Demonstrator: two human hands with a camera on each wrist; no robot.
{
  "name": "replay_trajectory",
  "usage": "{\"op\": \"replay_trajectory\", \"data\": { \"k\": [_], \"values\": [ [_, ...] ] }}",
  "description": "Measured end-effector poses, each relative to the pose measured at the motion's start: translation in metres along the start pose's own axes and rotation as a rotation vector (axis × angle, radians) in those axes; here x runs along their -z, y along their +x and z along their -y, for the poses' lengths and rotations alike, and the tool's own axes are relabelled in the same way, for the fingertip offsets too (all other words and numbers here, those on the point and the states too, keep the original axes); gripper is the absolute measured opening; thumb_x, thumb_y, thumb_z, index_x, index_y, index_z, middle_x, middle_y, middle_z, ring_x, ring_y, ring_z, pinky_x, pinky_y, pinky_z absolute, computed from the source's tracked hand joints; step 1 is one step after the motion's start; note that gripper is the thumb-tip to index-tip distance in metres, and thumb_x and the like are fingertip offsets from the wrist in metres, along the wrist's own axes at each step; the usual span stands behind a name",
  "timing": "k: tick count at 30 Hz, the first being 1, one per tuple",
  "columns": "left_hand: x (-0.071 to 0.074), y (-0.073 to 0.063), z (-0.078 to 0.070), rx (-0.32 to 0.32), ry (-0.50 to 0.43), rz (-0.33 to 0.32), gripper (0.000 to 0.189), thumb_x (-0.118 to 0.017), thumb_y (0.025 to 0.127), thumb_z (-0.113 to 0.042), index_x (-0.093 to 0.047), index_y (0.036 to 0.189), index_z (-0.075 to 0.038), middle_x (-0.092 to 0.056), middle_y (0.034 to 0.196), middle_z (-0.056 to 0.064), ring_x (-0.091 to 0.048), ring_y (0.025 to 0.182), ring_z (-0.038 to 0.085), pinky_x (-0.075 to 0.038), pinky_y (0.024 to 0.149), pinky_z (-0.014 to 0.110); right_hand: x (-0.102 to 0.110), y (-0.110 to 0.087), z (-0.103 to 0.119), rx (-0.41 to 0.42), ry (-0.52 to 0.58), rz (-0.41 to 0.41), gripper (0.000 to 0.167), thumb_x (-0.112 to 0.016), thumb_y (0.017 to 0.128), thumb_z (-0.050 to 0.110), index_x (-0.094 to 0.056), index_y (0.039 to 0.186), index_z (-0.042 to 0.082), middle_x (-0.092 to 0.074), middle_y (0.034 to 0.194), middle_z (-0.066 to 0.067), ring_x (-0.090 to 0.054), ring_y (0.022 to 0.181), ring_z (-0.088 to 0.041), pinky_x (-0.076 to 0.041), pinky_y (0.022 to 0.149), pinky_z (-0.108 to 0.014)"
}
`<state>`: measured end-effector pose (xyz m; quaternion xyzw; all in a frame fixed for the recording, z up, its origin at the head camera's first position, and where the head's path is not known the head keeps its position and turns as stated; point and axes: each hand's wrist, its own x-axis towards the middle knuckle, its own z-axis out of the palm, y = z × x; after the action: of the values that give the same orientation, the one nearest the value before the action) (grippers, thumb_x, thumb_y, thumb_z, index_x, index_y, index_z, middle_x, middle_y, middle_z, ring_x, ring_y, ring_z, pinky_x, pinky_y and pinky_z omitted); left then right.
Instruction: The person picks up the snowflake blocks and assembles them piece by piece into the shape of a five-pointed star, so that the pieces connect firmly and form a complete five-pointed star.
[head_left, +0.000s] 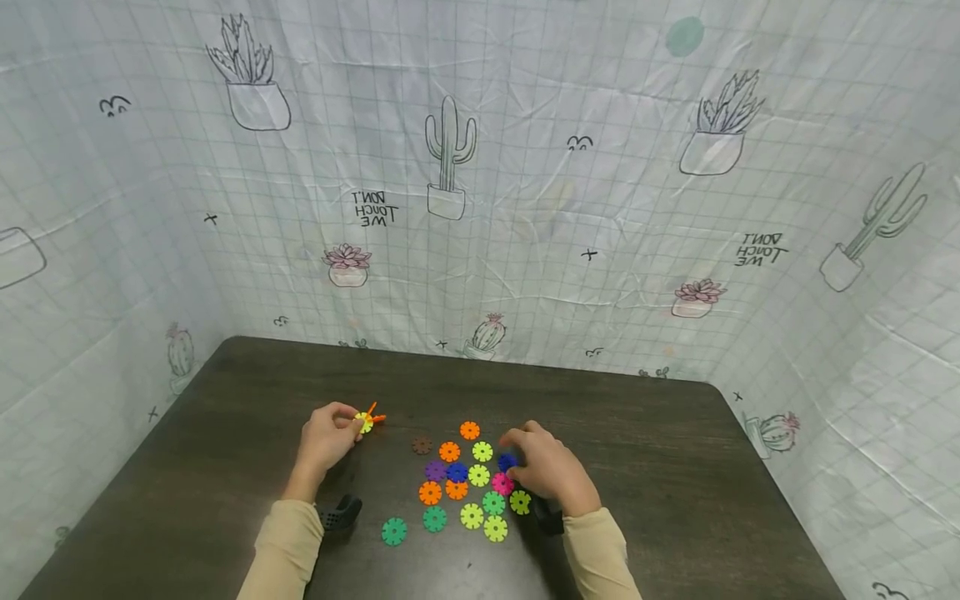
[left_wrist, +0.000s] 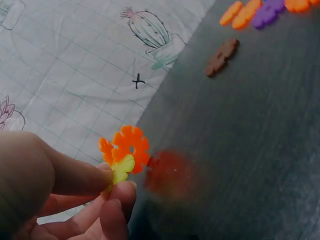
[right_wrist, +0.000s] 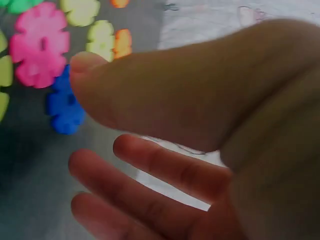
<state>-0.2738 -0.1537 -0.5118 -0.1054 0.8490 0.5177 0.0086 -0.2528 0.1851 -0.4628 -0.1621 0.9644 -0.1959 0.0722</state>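
My left hand (head_left: pixel 327 436) pinches a yellow slotted disc (head_left: pixel 365 423) between thumb and fingers, off to the left of the other discs. Two orange slotted discs (left_wrist: pixel 132 145) are joined to it, standing out at angles. My right hand (head_left: pixel 546 467) reaches over the right side of the spread, thumb and fingers apart around a dark blue slotted disc (right_wrist: pixel 66 105). The thumb tip overlaps that disc's edge in the right wrist view. Beside the blue disc lies a pink disc (right_wrist: pixel 40 45).
Several flat slotted discs lie loose between the hands, among them a brown disc (head_left: pixel 422 445), a purple disc (head_left: pixel 435 471) and a green disc (head_left: pixel 394 531). They rest on a dark wooden table (head_left: pixel 645 442). A printed cloth (head_left: pixel 510 208) hangs around its back and sides.
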Motion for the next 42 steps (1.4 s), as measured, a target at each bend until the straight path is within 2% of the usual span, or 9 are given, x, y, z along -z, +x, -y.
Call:
{"op": "replay_trajectory", "data": {
  "k": [5,12,16,19,22,25,27,32,42],
  "values": [
    [-0.004,0.001,0.0,-0.076,0.11,-0.043,0.02,-0.065,0.097,-0.012,-0.068,0.11,0.003,-0.072,0.096,0.017,-0.07,0.075,0.022,-0.055,0.063,0.034,-0.01,0.003,-0.007,0.0,-0.029,0.004,0.029,-0.079,0.085,0.004,-0.073,0.112,0.013,-0.06,0.108,-0.01,-0.057,0.085,-0.023,-0.055,0.074,-0.043],
    [-0.004,-0.001,-0.007,-0.138,0.239,-0.137,0.023,-0.063,0.096,-0.013,-0.064,0.113,0.003,-0.062,0.101,0.02,-0.059,0.088,0.034,-0.05,0.071,0.046,-0.014,0.009,-0.011,0.008,-0.018,-0.011,0.019,-0.077,0.084,-0.002,-0.073,0.099,0.009,-0.062,0.095,-0.007,-0.059,0.081,-0.02,-0.057,0.071,-0.039],
    [-0.009,-0.006,-0.024,-0.274,0.282,-0.204,0.016,-0.064,0.095,-0.01,-0.065,0.108,0.0,-0.058,0.091,0.014,-0.055,0.077,0.028,-0.047,0.066,0.042,-0.013,0.01,-0.014,-0.007,-0.011,-0.003,0.017,-0.077,0.084,-0.002,-0.072,0.097,0.008,-0.061,0.093,-0.007,-0.058,0.08,-0.019,-0.056,0.069,-0.038],
    [-0.021,-0.012,-0.039,-0.421,0.342,-0.148,0.01,-0.069,0.094,-0.009,-0.069,0.102,-0.003,-0.058,0.084,0.008,-0.054,0.072,0.02,-0.048,0.064,0.037,-0.013,0.011,-0.015,-0.011,-0.002,-0.006,0.02,-0.076,0.084,-0.003,-0.072,0.101,0.007,-0.062,0.094,-0.008,-0.059,0.082,-0.02,-0.057,0.071,-0.039],
    [-0.037,-0.018,-0.049,-0.498,0.407,0.003,0.012,-0.073,0.093,-0.01,-0.072,0.104,-0.004,-0.059,0.086,0.005,-0.054,0.074,0.016,-0.05,0.067,0.034,-0.014,0.012,-0.015,-0.007,0.002,-0.018,0.021,-0.077,0.085,-0.002,-0.073,0.103,0.007,-0.063,0.094,-0.008,-0.06,0.083,-0.021,-0.058,0.073,-0.041],
    [-0.051,-0.023,-0.053,-0.47,0.469,0.139,0.024,-0.075,0.092,-0.013,-0.071,0.114,-0.004,-0.062,0.098,0.01,-0.06,0.082,0.021,-0.056,0.074,0.039,-0.016,0.013,-0.014,-0.006,0.011,-0.025,0.018,-0.078,0.085,0.001,-0.073,0.102,0.006,-0.062,0.093,-0.008,-0.06,0.082,-0.021,-0.058,0.072,-0.041],
    [-0.058,-0.025,-0.054,-0.425,0.514,0.176,0.029,-0.076,0.092,-0.014,-0.069,0.118,-0.004,-0.061,0.104,0.013,-0.062,0.087,0.026,-0.057,0.079,0.044,-0.018,0.013,-0.014,-0.011,0.019,-0.024,0.016,-0.078,0.086,0.003,-0.073,0.1,0.005,-0.061,0.092,-0.008,-0.058,0.08,-0.02,-0.057,0.071,-0.04],
    [-0.068,-0.023,-0.051,-0.35,0.566,0.185,0.024,-0.077,0.09,-0.014,-0.068,0.11,-0.006,-0.058,0.101,0.012,-0.06,0.082,0.026,-0.057,0.077,0.044,-0.018,0.013,-0.014,-0.071,0.04,0.005,0.016,-0.08,0.086,0.009,-0.069,0.097,0.005,-0.058,0.088,-0.006,-0.052,0.075,-0.018,-0.052,0.068,-0.037],
    [-0.07,-0.022,-0.046,-0.312,0.494,0.191,0.027,-0.078,0.089,-0.011,-0.054,0.1,-0.011,-0.051,0.093,0.009,-0.048,0.067,0.023,-0.041,0.059,0.035,-0.018,0.012,-0.016,-0.126,0.054,0.109,0.023,-0.083,0.086,0.018,-0.064,0.096,0.008,-0.054,0.092,-0.004,-0.051,0.075,-0.018,-0.048,0.067,-0.034]
  ]
}}
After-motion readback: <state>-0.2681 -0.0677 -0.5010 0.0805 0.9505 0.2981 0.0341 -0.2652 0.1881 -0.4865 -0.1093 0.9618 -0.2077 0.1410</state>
